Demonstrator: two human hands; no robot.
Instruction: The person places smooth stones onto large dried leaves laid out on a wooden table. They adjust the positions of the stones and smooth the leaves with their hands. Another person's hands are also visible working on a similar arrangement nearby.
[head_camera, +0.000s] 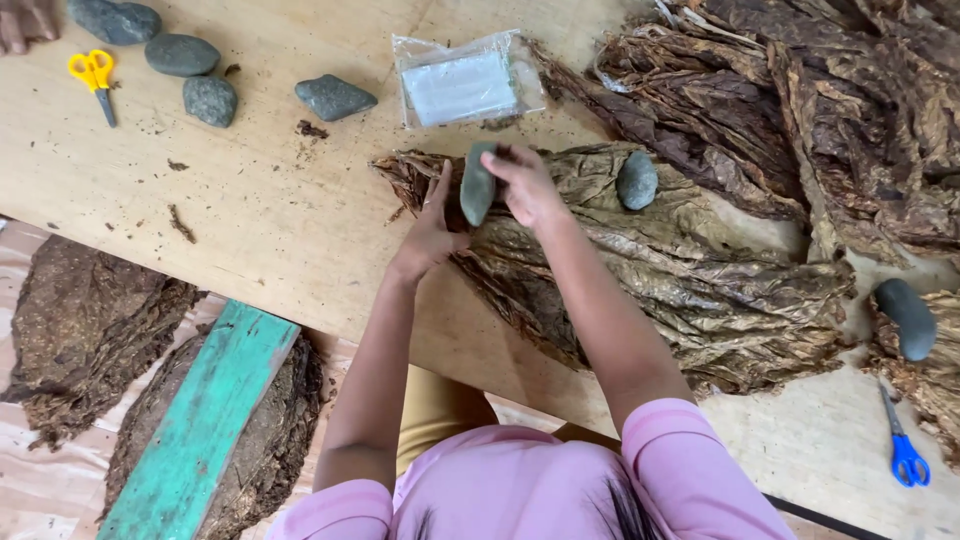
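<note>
Here, right hand (522, 180) fingers clasp smooth grey oval stone (477, 186) above flattened brown dried leaf pile (650, 270) on wooden counter (270, 210); left hand (430, 232) open beside. 1 stone (637, 180) already on pile.

You face a pale wooden table (270, 230); on it lie four grey stones (182, 55), yellow scissors (95, 75), a clear plastic packet (465, 82), dried brown leaves (700, 270) and blue scissors (905, 455); crumbs scatter its bare surface.
</note>
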